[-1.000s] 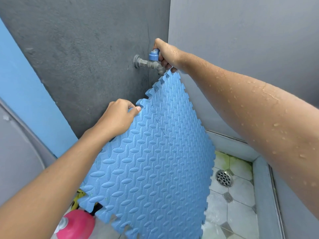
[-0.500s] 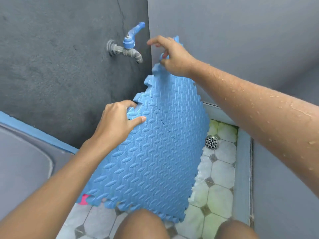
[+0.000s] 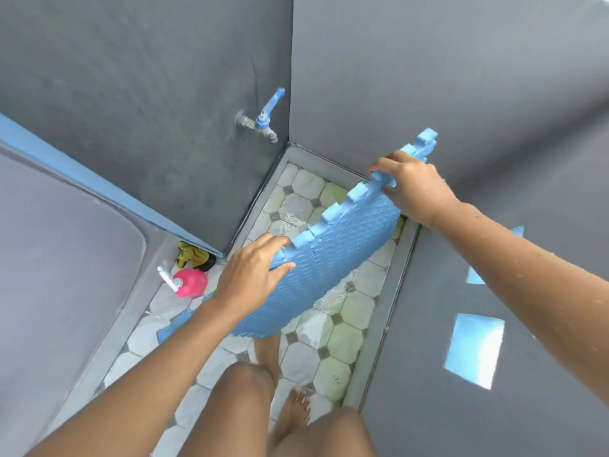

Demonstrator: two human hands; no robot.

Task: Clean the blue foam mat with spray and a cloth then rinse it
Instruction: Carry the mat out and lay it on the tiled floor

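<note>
Grey-walled corner stall, wet floor of pale octagonal tiles (image 3: 349, 311). Grey wall tap with blue lever handle (image 3: 263, 122) on the left wall near the corner, well apart from the mat. Blue textured foam mat with jigsaw-toothed edges (image 3: 333, 258) is held in the air over the floor, tilted, toothed edge up, sloping up to the right. Left hand (image 3: 253, 275) grips its lower left end, thumb on the patterned face, fingers curled over the edge. Right hand (image 3: 412, 189) grips the upper right end, fingers wrapped over the teeth; forearm beaded with water. Pink round spray bottle with white nozzle (image 3: 189, 282) on the floor at left, crumpled yellow cloth (image 3: 192, 255) just behind it. Bare feet (image 3: 293, 413) on the tiles below.
</note>
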